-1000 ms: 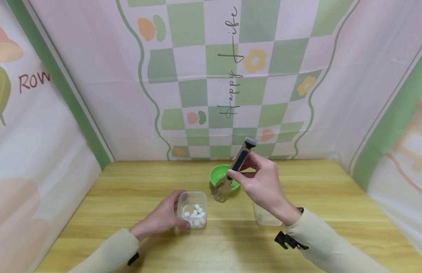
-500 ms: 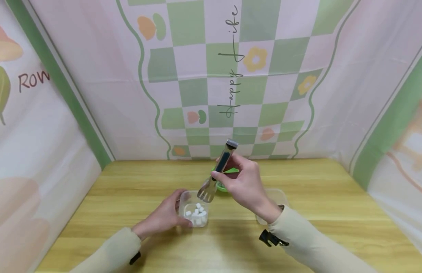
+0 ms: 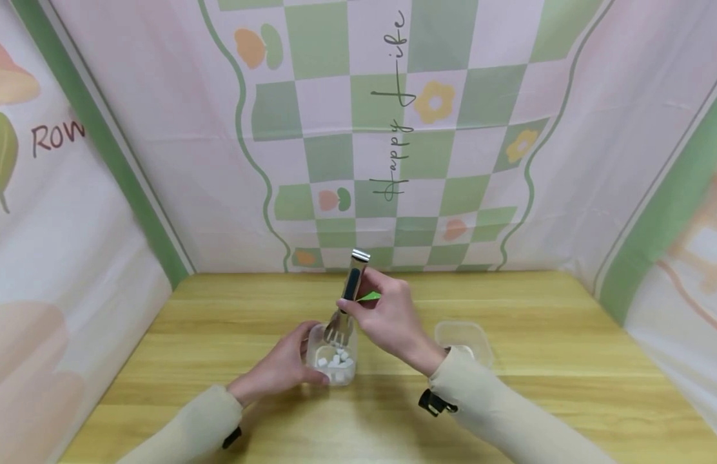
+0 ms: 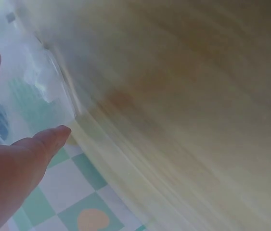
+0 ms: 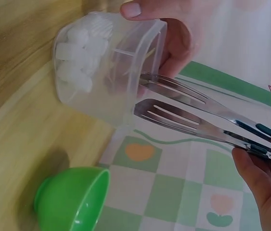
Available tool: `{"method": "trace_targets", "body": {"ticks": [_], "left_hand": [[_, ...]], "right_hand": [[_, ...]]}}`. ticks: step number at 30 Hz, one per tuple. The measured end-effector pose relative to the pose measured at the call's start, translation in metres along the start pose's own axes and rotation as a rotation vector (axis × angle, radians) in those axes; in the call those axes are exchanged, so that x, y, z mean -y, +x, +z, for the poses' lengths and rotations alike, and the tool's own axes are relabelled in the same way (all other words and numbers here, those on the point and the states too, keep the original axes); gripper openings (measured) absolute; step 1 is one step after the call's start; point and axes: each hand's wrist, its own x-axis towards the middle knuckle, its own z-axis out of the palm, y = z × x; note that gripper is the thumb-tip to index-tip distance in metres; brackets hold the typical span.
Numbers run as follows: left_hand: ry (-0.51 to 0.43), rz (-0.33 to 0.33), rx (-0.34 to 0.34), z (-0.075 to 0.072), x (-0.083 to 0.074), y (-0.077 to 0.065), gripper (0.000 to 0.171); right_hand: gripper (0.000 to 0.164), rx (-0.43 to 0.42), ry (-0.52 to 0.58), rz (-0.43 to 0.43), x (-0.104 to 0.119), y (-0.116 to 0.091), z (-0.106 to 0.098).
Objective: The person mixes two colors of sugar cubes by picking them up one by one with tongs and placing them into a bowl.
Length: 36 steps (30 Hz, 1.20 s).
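Observation:
A square clear plastic container (image 3: 316, 336) stands on the table with several small white cubes (image 3: 338, 358) in its bottom. My left hand (image 3: 280, 362) grips it from the left, thumb at the near side and fingers behind. Metal tongs (image 3: 353, 285) with dark handle inlays are pinched between the thumb and fingers of my right hand (image 3: 390, 319). Their slotted tips point down into the container's mouth in the head view. In the right wrist view, the two tong arms (image 5: 186, 120) are spread apart at the container's rim, above the cubes, with nothing between them.
A green bowl (image 5: 75, 199) sits just beyond the container, mostly hidden behind my right hand in the head view. A second clear container (image 3: 464, 334) stands to the right, partly behind my right wrist. A patterned cloth (image 3: 370, 154) hangs behind the wooden table (image 3: 231, 306).
My right hand has carried the tongs leftward from over the green bowl to the container's mouth. The left hand stays on the container, which has shifted slightly right.

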Motion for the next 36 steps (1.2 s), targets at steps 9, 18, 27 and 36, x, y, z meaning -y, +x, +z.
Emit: {"method": "trace_targets", "body": {"ticks": [9,18,27,36], "left_hand": [[-0.005,-0.019,0.011,0.000,0.001,0.000,0.105],[-0.006,-0.003,0.015,0.000,0.005,0.001,0.101],[-0.010,-0.015,0.009,0.001,0.005,-0.001,0.097],[-0.034,-0.025,0.020,0.001,0.001,-0.001,0.095]], "right_hand": [[0.024,0.065,-0.054,-0.027,-0.010,-0.001,0.011],[0.025,0.068,-0.065,-0.018,-0.021,-0.002,0.018],[0.026,0.065,-0.119,-0.003,-0.029,-0.002,0.020],[0.025,0.056,-0.134,-0.002,-0.029,-0.001,0.023]]}}
